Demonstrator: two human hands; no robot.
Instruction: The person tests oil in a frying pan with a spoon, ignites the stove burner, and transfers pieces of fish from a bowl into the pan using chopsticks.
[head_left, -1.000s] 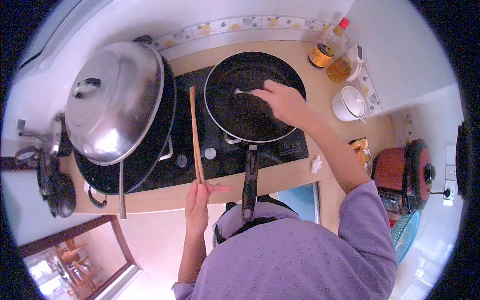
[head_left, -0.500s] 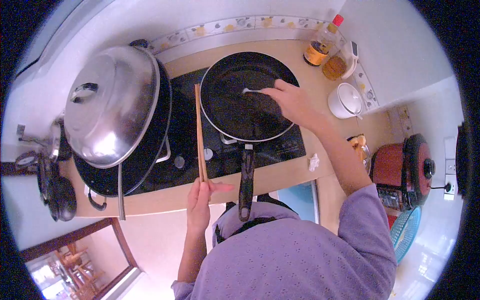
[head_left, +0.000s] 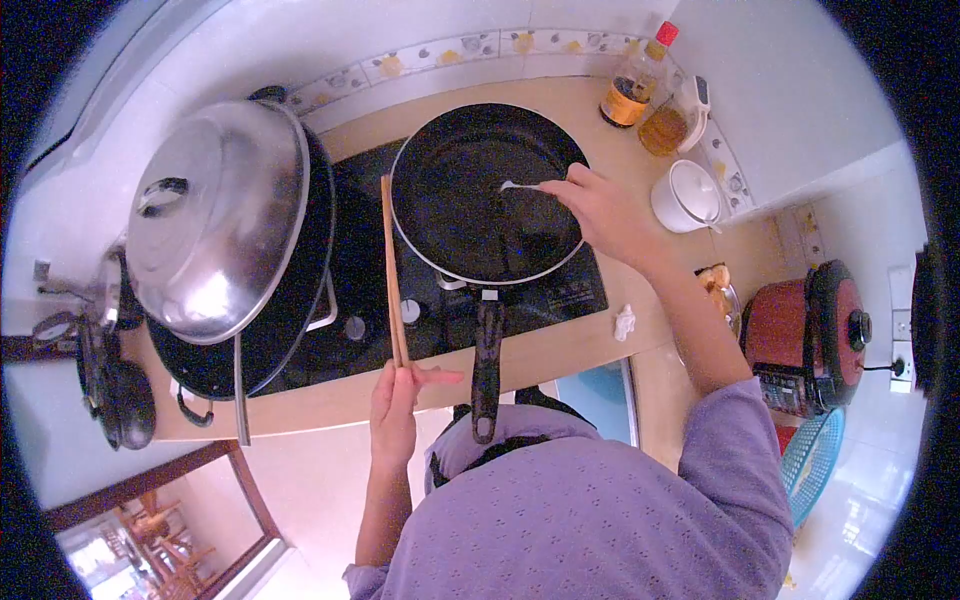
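The walls [head_left: 800, 100] are white, and two of them meet in a corner at the back. A strip of tiles [head_left: 520, 43] runs low along them, with yellow and grey flowers on it (they look quite pretty). The counter [head_left: 655, 375] is light brown and turns the corner on the right. Below it is a blue patch [head_left: 600, 400], too hidden to name. The floor [head_left: 320, 480] is pale and a bit pink. Down on the left, inside a dark brown frame [head_left: 257, 493], brown wooden furniture [head_left: 155, 530] shows beside bright white light [head_left: 95, 562]. On the right is a white wall socket [head_left: 901, 325].
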